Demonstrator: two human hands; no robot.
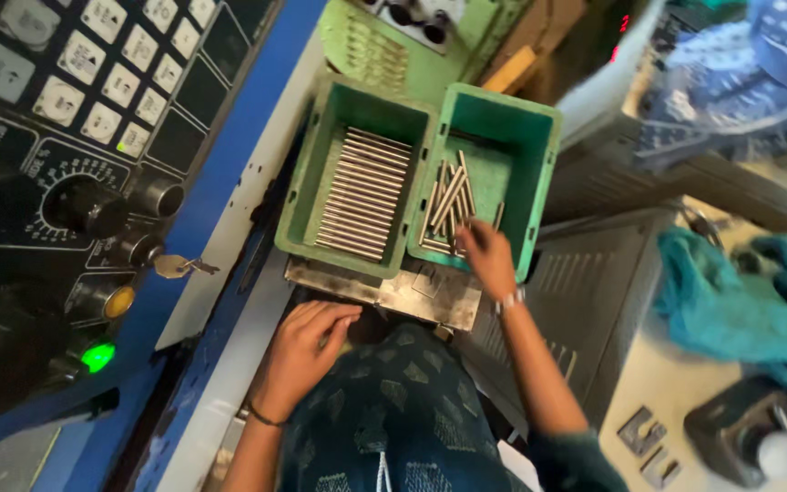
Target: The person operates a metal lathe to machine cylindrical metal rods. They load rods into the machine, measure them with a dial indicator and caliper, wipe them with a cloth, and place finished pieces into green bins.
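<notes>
A broad machine control panel (66, 155) fills the left side, dark and glossy, set in a blue painted frame, with rows of square pale keys, round black knobs, a lit green button and a small key hanging from a lock. To its right stand two rectangular green plastic bins, side by side and touching. The left bin (307, 182) holds slim metal rods (362, 191), smooth and cylindrical, laid parallel in a neat flat row. The right bin (521, 155) holds a loose heap of the same rods (448, 205), crossed at odd angles near its front wall. Both bins rest on a scuffed grey metal plate (421, 296) that juts out beneath them. Crumpled teal cloth (740, 301) lies at the right on a pale surface, soft and folded. The person's patterned dark garment (393, 410) fills the lower middle. The right hand (487, 258) reaches into the right bin, fingers curled down on the loose rods; whether it grips one I cannot tell. The left hand (307, 346) lies low by the garment, just below the plate, fingers together and gently bent, holding nothing that shows.
</notes>
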